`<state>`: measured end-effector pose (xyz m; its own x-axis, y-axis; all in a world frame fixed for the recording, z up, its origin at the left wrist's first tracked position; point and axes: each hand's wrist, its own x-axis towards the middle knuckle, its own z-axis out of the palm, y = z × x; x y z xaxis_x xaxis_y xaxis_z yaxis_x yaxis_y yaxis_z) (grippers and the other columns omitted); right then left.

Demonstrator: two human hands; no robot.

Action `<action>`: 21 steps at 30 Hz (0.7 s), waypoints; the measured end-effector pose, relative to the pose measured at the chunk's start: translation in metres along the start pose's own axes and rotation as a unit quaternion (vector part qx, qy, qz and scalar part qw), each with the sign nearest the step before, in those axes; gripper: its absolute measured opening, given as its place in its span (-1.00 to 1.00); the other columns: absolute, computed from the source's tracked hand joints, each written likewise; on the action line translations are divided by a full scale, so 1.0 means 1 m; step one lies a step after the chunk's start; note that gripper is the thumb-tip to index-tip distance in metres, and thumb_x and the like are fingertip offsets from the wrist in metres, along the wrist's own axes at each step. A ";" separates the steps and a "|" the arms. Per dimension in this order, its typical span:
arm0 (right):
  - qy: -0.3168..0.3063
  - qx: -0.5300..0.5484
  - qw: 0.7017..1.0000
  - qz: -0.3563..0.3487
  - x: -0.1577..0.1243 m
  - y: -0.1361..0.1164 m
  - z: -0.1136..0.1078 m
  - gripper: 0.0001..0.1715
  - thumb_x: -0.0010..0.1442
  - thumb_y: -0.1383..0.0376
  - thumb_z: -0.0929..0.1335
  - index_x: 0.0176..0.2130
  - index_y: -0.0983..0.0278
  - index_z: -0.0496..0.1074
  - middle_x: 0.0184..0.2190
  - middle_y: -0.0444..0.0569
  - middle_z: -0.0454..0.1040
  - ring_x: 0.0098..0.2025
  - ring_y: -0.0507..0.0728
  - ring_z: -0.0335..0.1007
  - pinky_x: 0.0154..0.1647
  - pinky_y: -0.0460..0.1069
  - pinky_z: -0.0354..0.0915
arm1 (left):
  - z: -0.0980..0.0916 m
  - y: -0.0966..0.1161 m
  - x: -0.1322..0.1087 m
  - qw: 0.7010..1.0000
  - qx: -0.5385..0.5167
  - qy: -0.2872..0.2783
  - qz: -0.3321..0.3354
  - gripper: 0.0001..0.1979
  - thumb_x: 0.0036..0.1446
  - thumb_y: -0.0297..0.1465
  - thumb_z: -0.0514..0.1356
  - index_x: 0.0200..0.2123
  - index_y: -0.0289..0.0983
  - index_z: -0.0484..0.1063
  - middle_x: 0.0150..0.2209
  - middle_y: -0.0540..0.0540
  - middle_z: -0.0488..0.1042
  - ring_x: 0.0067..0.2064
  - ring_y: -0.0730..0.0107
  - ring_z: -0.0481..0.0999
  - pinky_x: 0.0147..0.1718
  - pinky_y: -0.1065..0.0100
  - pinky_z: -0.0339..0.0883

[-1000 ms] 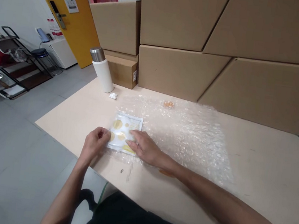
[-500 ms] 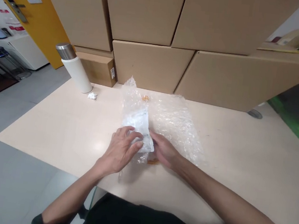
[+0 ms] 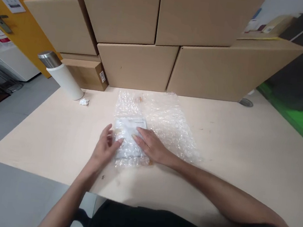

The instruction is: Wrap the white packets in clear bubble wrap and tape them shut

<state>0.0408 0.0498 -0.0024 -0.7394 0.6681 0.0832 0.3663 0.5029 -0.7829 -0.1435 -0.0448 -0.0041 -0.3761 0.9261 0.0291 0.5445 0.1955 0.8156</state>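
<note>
A flat white packet (image 3: 130,125) lies on a sheet of clear bubble wrap (image 3: 172,123) on the table. Shiny wrap also covers part of the packet, mainly its left and near side. My left hand (image 3: 105,150) is at the packet's left edge, its thumb over the wrap and its fingers apart from the thumb. From the right, my right hand (image 3: 151,145) rests on top of the packet with thumb and fingers stretched out. Small orange patches show by the wrap, too small to make out.
Large cardboard boxes (image 3: 135,67) are stacked along the table's back edge. At the left back stand a white bottle with a metal cap (image 3: 64,80) and a smaller brown box (image 3: 83,73). A crumpled white scrap (image 3: 84,102) lies near the bottle.
The packet has gone from being tilted up in my hands to lying flat under wrap. My right hand has moved onto its top, my left to its left edge. The head view has shifted right.
</note>
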 end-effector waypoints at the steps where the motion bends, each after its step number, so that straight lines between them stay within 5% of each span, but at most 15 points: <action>1: -0.001 0.008 1.000 0.010 0.000 -0.001 -0.002 -0.47 0.41 -0.06 0.07 -0.19 0.25 0.35 -0.26 0.06 0.45 -0.11 0.24 0.36 0.04 0.19 0.25 | -0.005 -0.002 0.000 0.995 -0.088 -0.007 -0.052 -0.23 0.13 -0.02 0.27 0.31 -0.20 0.17 0.17 -0.33 0.27 0.18 -0.08 0.33 0.10 -0.09 0.25; 4: 0.001 0.067 0.997 0.047 -0.003 0.000 -0.010 -0.44 0.36 -0.14 0.13 -0.09 0.22 0.40 -0.15 0.08 0.48 -0.02 0.29 0.37 0.07 0.21 0.25 | -0.014 0.004 -0.002 0.955 -0.270 -0.018 -0.122 -0.29 0.18 -0.03 0.24 0.30 -0.15 0.14 0.04 -0.21 0.42 -0.03 0.20 0.49 -0.01 0.14 0.35; 8: 0.016 0.226 0.971 0.082 -0.014 0.005 -0.026 -0.46 0.31 -0.12 0.25 0.09 0.12 0.41 0.10 0.04 0.45 0.16 0.28 0.32 0.17 0.21 0.22 | -0.002 0.035 -0.005 0.946 -0.322 -0.025 -0.025 -0.49 0.28 -0.08 0.17 0.23 -0.08 0.22 0.19 -0.16 0.38 0.06 0.24 0.46 0.05 0.17 0.31; 12: 0.055 0.381 0.915 0.121 -0.034 0.017 -0.043 -0.46 0.26 -0.10 0.32 0.09 0.11 0.44 0.10 0.00 0.47 0.10 0.23 0.39 0.12 0.15 0.27 | 0.031 0.062 0.004 0.956 -0.214 -0.149 0.137 -0.62 0.36 -0.15 0.08 0.18 -0.10 0.31 0.32 -0.13 0.26 0.32 0.15 0.23 0.28 0.05 0.08; 16: 0.125 0.427 0.878 0.175 -0.060 0.036 -0.058 -0.43 0.07 -0.06 0.44 -0.03 0.20 0.51 -0.11 0.00 0.57 -0.15 0.21 0.49 -0.19 0.06 0.36 | 0.070 0.077 0.019 0.932 -0.048 -0.241 0.266 -0.57 0.39 -0.16 0.02 0.25 -0.11 0.27 0.41 -0.12 0.11 0.43 0.09 -0.01 0.35 -0.04 -0.11; 21: 0.190 0.282 0.916 0.213 -0.084 0.066 -0.078 -0.64 0.05 0.11 0.43 -0.17 0.22 0.55 -0.31 -0.06 0.56 -0.31 0.15 0.44 -0.30 0.03 0.31 | 0.108 0.082 0.027 0.898 0.137 -0.294 0.297 -0.50 0.38 -0.08 -0.03 0.31 -0.06 0.20 0.43 -0.05 0.06 0.44 -0.10 -0.11 0.30 -0.21 -0.12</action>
<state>0.1711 0.0698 -0.0127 -0.3072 0.9347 -0.1788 0.1461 -0.1393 -0.9794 -0.0283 0.0307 0.0010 0.4583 0.8880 0.0369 0.7121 -0.3917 0.5827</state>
